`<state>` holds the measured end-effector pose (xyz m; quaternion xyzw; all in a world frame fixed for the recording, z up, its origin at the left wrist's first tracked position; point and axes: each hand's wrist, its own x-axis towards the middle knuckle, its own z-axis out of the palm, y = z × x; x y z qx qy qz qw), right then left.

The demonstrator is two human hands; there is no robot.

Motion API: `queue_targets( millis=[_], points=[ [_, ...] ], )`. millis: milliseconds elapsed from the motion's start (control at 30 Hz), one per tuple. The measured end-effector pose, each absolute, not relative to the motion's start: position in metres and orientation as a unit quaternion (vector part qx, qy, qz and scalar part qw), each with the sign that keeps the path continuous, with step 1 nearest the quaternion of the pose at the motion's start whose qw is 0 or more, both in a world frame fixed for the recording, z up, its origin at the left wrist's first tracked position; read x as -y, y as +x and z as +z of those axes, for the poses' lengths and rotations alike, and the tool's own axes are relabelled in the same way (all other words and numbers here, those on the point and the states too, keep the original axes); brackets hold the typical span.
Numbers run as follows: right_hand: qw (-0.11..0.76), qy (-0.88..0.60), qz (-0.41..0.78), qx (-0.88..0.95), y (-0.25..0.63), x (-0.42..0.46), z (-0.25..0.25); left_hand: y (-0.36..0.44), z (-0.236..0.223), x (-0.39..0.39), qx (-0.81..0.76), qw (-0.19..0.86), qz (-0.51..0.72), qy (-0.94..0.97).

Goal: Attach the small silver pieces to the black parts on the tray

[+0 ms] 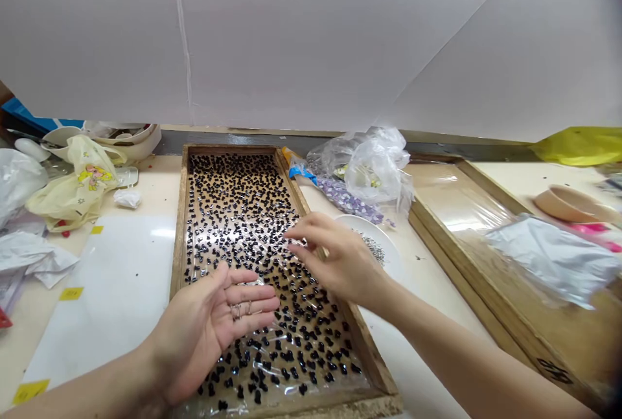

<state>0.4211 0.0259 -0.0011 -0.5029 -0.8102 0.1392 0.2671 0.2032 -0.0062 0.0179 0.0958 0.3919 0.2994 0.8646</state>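
My left hand [218,322] is palm up over the front part of a wooden tray [179,244], its fingers stretched out. A few small silvery metal pieces [238,310] lie loose on those fingers. My right hand [343,260] hovers above the tray's right side, thumb and forefinger brought together in a pinch; whatever may be between the tips is too small to make out. Clear film lines the tray, and many small glossy black pieces [233,202] are spread across it. Partly behind my right hand, a white plate [392,257] holds a heap of fine silvery bits [374,249].
Clear plastic bags [374,166] and a bag of purple chips [347,199] lie beyond the plate. Another wooden frame [466,270] with silver film [558,250] stands right. A white sheet [116,296], a yellow bag [80,186] and white tubs [138,144] are left.
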Motion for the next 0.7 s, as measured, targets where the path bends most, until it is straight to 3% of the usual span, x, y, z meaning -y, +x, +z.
queue_targets(
  millis=[133,433,700],
  points=[
    [0.274,-0.416,0.223,0.838,0.386,0.006,0.01,0.203,0.017,0.008,-0.371,0.866,0.32,0.099],
    [0.308,-0.375,0.146,0.862,0.366,0.022,0.005,0.203,0.015,0.01,-0.377,0.854,0.342,0.106],
    [0.263,-0.4,0.142,0.867,0.362,0.024,0.005,0.202,0.014,0.012,-0.363,0.864,0.324,0.129]
  ],
)
